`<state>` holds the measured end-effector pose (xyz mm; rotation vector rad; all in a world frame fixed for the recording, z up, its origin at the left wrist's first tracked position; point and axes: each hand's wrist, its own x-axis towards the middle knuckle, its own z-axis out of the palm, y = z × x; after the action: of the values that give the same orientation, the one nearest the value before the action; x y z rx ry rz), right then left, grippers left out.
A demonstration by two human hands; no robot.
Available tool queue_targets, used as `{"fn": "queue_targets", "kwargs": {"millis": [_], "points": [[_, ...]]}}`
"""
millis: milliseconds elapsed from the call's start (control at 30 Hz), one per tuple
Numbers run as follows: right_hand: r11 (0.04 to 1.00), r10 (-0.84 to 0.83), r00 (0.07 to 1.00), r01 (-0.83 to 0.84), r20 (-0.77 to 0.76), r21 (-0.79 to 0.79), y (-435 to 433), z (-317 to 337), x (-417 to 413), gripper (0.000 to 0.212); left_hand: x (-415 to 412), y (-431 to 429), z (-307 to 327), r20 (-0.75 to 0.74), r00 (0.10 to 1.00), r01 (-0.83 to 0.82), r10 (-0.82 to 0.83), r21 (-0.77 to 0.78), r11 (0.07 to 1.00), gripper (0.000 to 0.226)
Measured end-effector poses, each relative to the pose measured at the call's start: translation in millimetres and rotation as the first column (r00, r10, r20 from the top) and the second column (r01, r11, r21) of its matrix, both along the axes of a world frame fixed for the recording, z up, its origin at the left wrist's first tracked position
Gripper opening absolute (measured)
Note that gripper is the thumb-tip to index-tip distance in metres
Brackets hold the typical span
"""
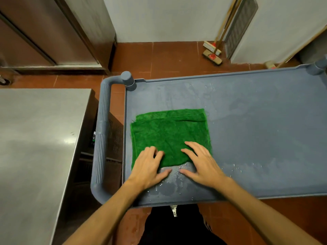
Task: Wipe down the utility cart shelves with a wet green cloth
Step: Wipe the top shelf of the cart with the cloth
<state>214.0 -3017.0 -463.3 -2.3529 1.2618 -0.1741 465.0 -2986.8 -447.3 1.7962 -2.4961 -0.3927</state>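
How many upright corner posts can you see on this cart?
2. The left post stands at the far corner beside the handle; the right post at the other far corner, cut by the frame edge. None shows at the near corners, one of which is out of frame.

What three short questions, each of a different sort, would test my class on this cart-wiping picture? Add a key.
1. True or false: the green cloth lies spread flat on the cart shelf.
2. Multiple choice: on which side of the cloth is the cart handle? A. the person's left. B. the person's right. C. the far side.
3. Fill in: the left hand and the right hand both press on the cloth's ___ edge.
Key: 1 true; 2 A; 3 near.
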Motion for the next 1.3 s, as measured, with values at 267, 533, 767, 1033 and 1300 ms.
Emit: {"fn": "queue_targets", "kwargs": {"millis": [267,533,767,1033,1300], "points": [[0.977,-0.168,0.986,0.164,-0.016,-0.134,-29,8,-30,0.038,27,-21,7,0.077,0.996,0.059,-0.052,-0.092,0.994,0.033],[0.954,-0.201,0.974,0.219,0.102,-0.207,-128,84,4,0.025,56,-107,67,0.013,0.994,-0.109,0.112,-0.150,0.983,0.023],[0.899,-0.186,0.980,0.200,0.076,-0.390,-219,162,28,0.027,84,-199,157,0.098,0.988,-0.075,0.120,-0.372,0.925,0.031],[0.852,-0.178,0.980,0.201,0.094,-0.484,-233,161,22,0.031,82,-207,164,0.116,0.991,-0.014,0.067,-0.405,0.914,0.032],[0.998,-0.056,0.977,0.062,-0.207,0.021,-162,44,-11,0.036,56,-148,41,0.168,0.984,0.056,-0.049,-0.035,0.998,0.052]]}}
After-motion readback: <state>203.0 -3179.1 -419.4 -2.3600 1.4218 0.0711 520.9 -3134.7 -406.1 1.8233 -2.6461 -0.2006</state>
